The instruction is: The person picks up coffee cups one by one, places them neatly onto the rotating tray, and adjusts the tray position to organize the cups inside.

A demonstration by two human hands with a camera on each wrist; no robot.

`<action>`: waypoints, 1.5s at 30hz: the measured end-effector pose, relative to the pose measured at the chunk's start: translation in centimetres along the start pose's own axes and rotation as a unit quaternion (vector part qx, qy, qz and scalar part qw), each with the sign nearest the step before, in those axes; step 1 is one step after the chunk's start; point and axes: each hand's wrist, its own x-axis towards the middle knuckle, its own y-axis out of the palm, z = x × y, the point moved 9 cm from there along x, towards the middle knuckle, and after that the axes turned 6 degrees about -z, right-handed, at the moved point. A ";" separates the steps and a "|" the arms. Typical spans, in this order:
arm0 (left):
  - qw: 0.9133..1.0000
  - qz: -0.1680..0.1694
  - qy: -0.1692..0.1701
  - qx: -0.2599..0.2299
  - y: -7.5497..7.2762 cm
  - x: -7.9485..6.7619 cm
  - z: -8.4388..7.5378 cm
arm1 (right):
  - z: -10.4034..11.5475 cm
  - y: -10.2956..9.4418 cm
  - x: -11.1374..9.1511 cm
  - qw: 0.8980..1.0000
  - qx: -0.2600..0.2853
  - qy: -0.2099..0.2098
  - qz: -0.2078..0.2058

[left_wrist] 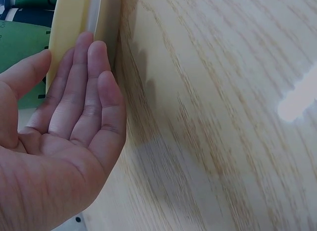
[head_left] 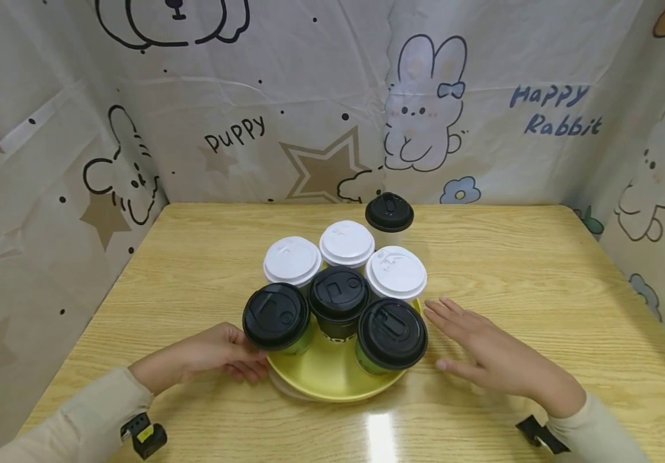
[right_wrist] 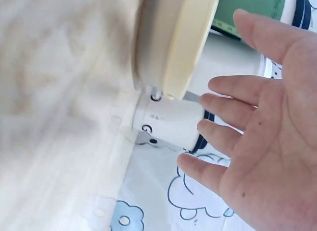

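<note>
A round yellow tray (head_left: 332, 379) on a paler base carries several lidded paper cups. Three have black lids: the front-left cup (head_left: 276, 316), the middle cup (head_left: 339, 294) and the front-right cup (head_left: 391, 335). Behind them white lids top a left cup (head_left: 292, 260), a back cup (head_left: 346, 242) and a right cup (head_left: 396, 271). My left hand (head_left: 222, 354) is at the tray's left edge, its nearly straight fingers (left_wrist: 81, 87) lying against the outer side and the thumb raised. To the right of the tray, my right hand (head_left: 489, 354) is spread, palm facing it, with nothing held.
One more white cup with a black lid (head_left: 389, 212) stands on the wooden table (head_left: 500, 257) behind the tray. Printed cloth (head_left: 309, 96) with cartoon animals hangs at the back and both sides.
</note>
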 end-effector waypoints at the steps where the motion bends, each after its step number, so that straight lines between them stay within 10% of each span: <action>1: 1.000 0.001 0.001 0.000 0.0 0.0 0.0 | -0.2 -0.4 0.1 1.000 0.001 0.007 -0.002; 9: 1.000 -0.003 0.005 -0.005 0.2 -0.1 0.0 | -1.7 -6.2 1.8 0.996 0.010 0.043 -0.072; 20: 1.000 -0.005 0.001 0.002 0.0 0.0 0.3 | -3.0 -10.3 9.0 0.992 0.007 0.055 -0.109; 32: 1.000 -0.015 0.009 0.023 -0.1 0.1 -0.1 | -6.5 -9.2 16.7 0.995 -0.021 0.092 -0.028; 45: 1.000 -0.012 0.014 0.024 0.0 0.2 -0.2 | -9.4 -5.3 19.9 0.989 0.034 0.139 0.036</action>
